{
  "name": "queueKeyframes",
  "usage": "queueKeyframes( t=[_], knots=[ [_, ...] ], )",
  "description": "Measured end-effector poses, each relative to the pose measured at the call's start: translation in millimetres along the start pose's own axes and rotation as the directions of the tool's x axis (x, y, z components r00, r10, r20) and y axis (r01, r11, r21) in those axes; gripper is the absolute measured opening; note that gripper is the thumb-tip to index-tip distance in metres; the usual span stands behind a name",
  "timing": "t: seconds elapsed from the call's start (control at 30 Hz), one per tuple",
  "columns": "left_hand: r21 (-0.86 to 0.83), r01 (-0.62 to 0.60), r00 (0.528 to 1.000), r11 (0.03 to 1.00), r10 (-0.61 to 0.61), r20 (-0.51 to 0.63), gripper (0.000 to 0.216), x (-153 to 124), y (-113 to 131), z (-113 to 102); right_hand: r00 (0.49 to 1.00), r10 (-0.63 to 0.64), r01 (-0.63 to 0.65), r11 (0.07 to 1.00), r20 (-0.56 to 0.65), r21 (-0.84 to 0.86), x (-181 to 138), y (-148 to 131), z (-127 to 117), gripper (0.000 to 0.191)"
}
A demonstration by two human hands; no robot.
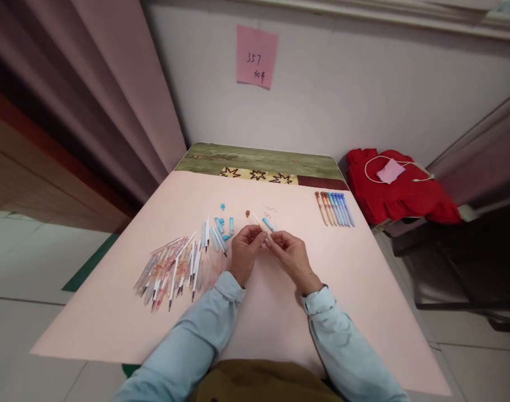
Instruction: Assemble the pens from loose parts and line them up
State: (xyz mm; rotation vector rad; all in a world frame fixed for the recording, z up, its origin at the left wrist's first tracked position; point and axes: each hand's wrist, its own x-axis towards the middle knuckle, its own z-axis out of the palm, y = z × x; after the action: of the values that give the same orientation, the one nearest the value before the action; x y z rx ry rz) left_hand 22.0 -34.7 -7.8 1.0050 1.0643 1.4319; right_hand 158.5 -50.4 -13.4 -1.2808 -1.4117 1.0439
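Observation:
My left hand (245, 250) and my right hand (290, 254) meet near the middle of the table, fingertips pinched together. Between them is a partly assembled pen, whose thin white refill (257, 218) points up and away from me. My fingers cover its lower part. Just beyond my right fingers lies a blue pen barrel piece (268, 224). Small clear or metallic bits (270, 212), too small to make out, are scattered behind it. A little brown cap (247, 214) sits beyond my left hand. Several blue pen pieces (231, 225) lie to its left.
Loose refills and clear barrels (171, 268) form a pile on the left of the pale tabletop (342, 324). Several finished-looking pens (334, 209), brown and blue, lie in a row at the far right. Red cloth (405, 190) with a white cable stands beyond the right edge.

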Motion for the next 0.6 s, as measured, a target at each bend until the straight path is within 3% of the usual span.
queueKeyframes(
  t=[0.3, 0.6],
  knots=[
    [-0.021, -0.052, 0.981, 0.998, 0.047, -0.188, 0.032, 5.1, 4.4, -6.9, 0.999, -0.012, 0.024, 0.971, 0.052, -0.236, -2.2, -2.2, -6.3, 0.016],
    [-0.001, -0.028, 0.986, 1.000, 0.028, -0.166, 0.025, 2.8, 5.9, -3.3, 1.000, -0.021, 0.023, 0.977, 0.012, -0.211, -3.2, -2.3, -2.4, 0.022]
  ],
)
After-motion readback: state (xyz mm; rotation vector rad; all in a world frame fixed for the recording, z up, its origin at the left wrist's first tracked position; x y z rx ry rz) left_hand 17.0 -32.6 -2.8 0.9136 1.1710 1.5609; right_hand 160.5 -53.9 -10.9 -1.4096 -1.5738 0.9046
